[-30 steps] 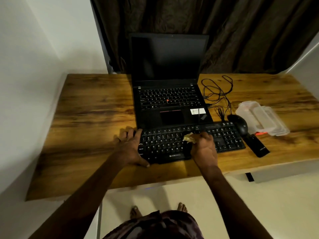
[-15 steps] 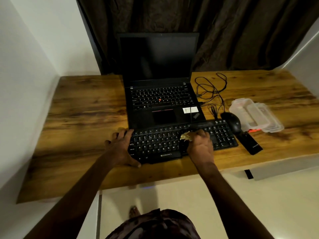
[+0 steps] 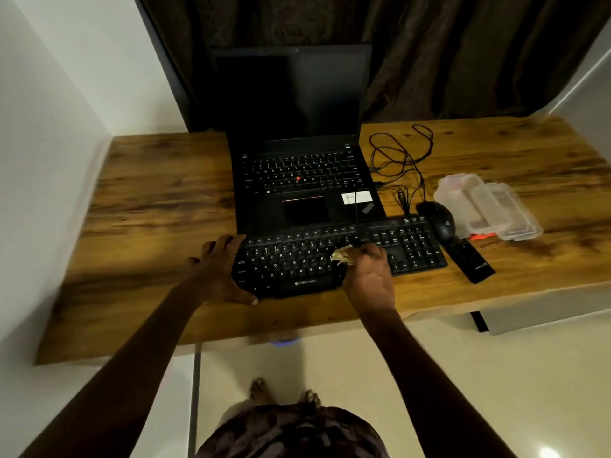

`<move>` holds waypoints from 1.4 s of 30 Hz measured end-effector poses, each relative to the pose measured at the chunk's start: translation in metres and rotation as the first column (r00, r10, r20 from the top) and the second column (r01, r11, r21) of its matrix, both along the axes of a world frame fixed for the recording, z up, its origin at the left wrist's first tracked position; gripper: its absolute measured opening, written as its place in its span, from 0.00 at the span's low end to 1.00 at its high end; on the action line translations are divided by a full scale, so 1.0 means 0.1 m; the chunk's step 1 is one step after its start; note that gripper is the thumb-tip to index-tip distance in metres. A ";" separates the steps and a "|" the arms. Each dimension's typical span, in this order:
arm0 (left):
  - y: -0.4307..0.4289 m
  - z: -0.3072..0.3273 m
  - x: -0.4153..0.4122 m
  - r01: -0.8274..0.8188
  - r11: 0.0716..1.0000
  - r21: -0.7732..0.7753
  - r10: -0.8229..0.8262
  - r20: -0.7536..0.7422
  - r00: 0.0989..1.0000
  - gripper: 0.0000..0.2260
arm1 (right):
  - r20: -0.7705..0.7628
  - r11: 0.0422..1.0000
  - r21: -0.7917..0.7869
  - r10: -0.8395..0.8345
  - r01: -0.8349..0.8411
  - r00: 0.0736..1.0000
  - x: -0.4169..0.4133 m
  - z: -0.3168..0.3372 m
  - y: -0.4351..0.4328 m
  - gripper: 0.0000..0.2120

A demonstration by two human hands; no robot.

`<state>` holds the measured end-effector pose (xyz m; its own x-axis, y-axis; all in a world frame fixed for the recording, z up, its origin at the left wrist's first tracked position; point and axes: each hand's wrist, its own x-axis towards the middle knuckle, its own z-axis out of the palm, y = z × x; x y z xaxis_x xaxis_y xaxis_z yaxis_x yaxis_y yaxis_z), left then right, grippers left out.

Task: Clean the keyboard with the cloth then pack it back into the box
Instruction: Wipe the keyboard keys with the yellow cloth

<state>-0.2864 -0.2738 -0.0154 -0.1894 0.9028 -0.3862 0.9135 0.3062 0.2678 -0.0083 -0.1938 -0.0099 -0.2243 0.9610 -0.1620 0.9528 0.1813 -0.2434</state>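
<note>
Black keyboard (image 3: pixel 291 259) flat on the wooden worktop (image 3: pixel 158 206), lengthwise and close to the near edge. Left hand (image 3: pixel 218 269) clamped round the keyboard's left end, fingers over its far corner, thumb along its front edge. Right hand (image 3: pixel 367 276) on the keyboard's middle keys, fingers curled tight round a crumpled pale cloth (image 3: pixel 342 255) pressed against the keys.

Directly behind the keyboard and touching its far edge, an open black laptop (image 3: pixel 304 180), screen dark, white sticker (image 3: pixel 356 197) on the palm rest. Thin lead across that sticker down to the keyboard. Behind the keyboard's right end, a loose tangle of black cable (image 3: pixel 400 160). Black mouse (image 3: pixel 438 223) hard against the keyboard's far right corner. Just right of the keyboard, a flat black bar-shaped item (image 3: pixel 472 262) with pale print, kind not readable. Further right of the keyboard, stacked clear plastic containers (image 3: pixel 489 209) over something orange (image 3: pixel 481 237). Dark curtain (image 3: pixel 429 54) well behind the keyboard. Bare feet (image 3: pixel 261 388) on the pale floor, on the near side of the keyboard.

Against half a second ago: left hand still at the same end of the keyboard, right hand and cloth at about the same keys. Laptop, mouse, cable and containers unmoved beside the keyboard. Both feet in sight now, only one then.
</note>
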 end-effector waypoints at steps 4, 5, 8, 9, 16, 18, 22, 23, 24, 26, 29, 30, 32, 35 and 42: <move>0.01 0.02 0.01 0.008 1.000 -0.002 -0.008 0.014 1.000 0.63 | -0.023 0.994 0.078 -0.081 0.082 0.996 0.15 0.02 0.02 0.18; 0.00 0.02 0.01 0.008 1.000 0.001 -0.008 0.014 1.000 0.63 | -0.013 0.996 0.058 -0.073 0.074 0.997 0.13 0.03 0.01 0.19; -0.02 0.00 -0.02 0.008 1.000 0.016 -0.009 0.015 1.000 0.63 | 0.017 0.999 -0.021 -0.024 0.025 1.000 -0.04 0.05 -0.07 0.21; -0.02 -0.01 -0.02 0.007 1.000 0.016 -0.008 0.018 1.000 0.63 | 0.024 0.999 -0.040 0.009 -0.008 1.000 -0.12 0.06 -0.11 0.21; -0.01 -0.02 -0.03 -0.013 0.999 0.031 0.012 0.047 0.999 0.64 | -0.018 0.997 -0.046 0.067 -0.068 0.998 -0.24 0.07 -0.16 0.20; -0.02 -0.02 -0.03 -0.016 0.999 0.042 0.013 0.060 0.998 0.64 | -0.036 1.000 0.015 -0.007 0.008 0.999 -0.10 0.06 -0.13 0.19; -0.01 -0.03 -0.03 -0.023 0.998 0.054 0.019 0.078 0.997 0.64 | -0.045 0.996 0.056 -0.069 0.071 0.997 -0.08 0.05 -0.19 0.20; 0.00 -0.04 -0.03 -0.028 0.998 0.054 0.024 0.078 0.997 0.64 | -0.041 0.997 0.040 -0.057 0.059 0.998 -0.13 0.06 -0.22 0.20; 0.00 -0.05 -0.03 -0.031 0.998 0.054 0.027 0.074 0.997 0.64 | -0.044 0.999 0.031 -0.033 0.035 0.998 -0.20 0.05 -0.26 0.20; 0.00 -0.07 -0.04 -0.030 0.998 0.051 0.026 0.067 0.997 0.64 | -0.056 0.999 0.036 0.034 -0.032 0.998 -0.32 0.02 -0.32 0.21; -0.01 -0.08 -0.05 -0.024 0.998 0.050 0.021 0.060 0.998 0.64 | -0.069 0.998 0.024 0.061 -0.060 0.996 -0.34 0.02 -0.34 0.20; -0.01 -0.08 -0.05 -0.023 0.998 0.051 0.020 0.058 0.998 0.64 | -0.078 0.999 0.035 0.042 -0.039 0.996 -0.30 0.03 -0.32 0.18; -0.01 -0.07 -0.04 -0.023 0.999 0.049 0.020 0.060 0.998 0.64 | -0.077 0.997 0.077 -0.006 0.012 0.997 -0.20 0.03 -0.29 0.17; 0.00 -0.08 -0.05 -0.019 0.999 0.048 0.016 0.062 0.998 0.64 | -0.064 0.996 0.079 -0.043 0.048 0.997 -0.21 0.04 -0.28 0.18; 0.00 -0.11 -0.07 -0.013 0.999 0.048 0.010 0.054 0.998 0.65 | -0.002 0.982 -0.119 0.149 -0.148 0.989 -0.79 0.06 -0.49 0.20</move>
<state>-0.2931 -0.2735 -0.0265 -0.1801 0.9184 -0.3523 0.8938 0.3023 0.3312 -0.0877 -0.2425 -0.0043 -0.3616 0.8910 -0.2744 0.9192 0.2915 -0.2648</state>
